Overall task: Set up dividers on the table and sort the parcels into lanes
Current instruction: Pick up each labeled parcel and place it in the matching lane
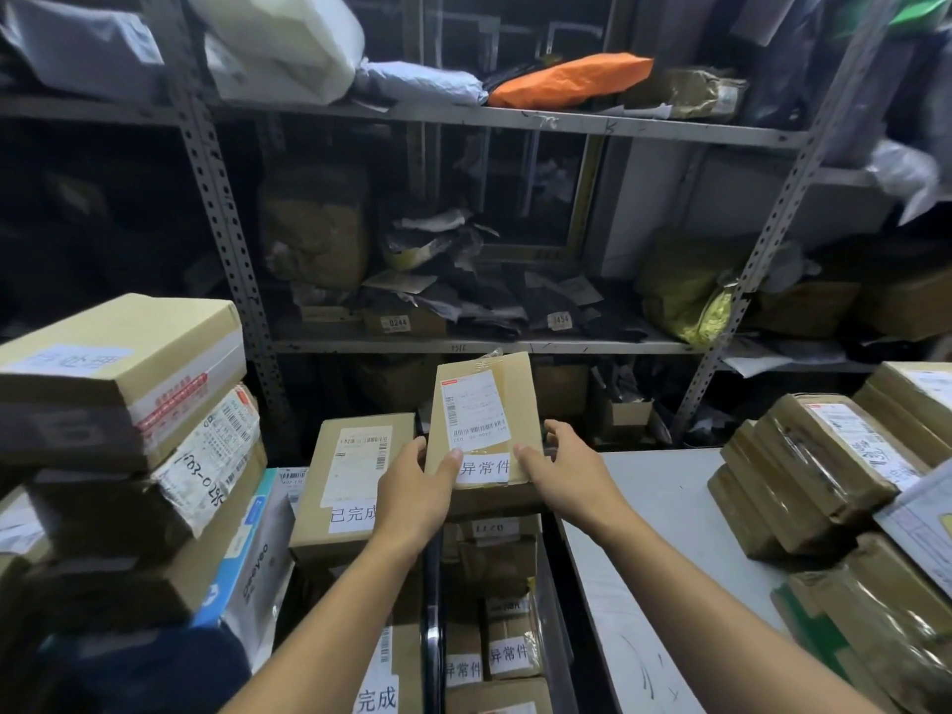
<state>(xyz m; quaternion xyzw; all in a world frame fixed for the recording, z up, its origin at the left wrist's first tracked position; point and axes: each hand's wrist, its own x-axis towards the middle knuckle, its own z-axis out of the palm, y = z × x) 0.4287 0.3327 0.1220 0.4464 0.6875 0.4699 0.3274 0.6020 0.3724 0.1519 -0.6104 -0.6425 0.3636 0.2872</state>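
Note:
A small brown parcel (515,399) with a shipping label and a white tag is held up at the middle, tilted toward me. My left hand (414,489) grips its lower left edge with the thumb on the front. My right hand (564,468) grips its lower right edge. Left of it lies another brown parcel (355,471) with a white tag. A black divider bar (434,610) runs toward me below my hands, with several tagged parcels (494,600) stacked to its right. The white table (664,548) lies to the right.
A tall stack of boxes (129,456) stands at the left. Taped brown parcels (824,481) pile up at the table's right edge. Grey metal shelving (463,345) behind holds bags and parcels.

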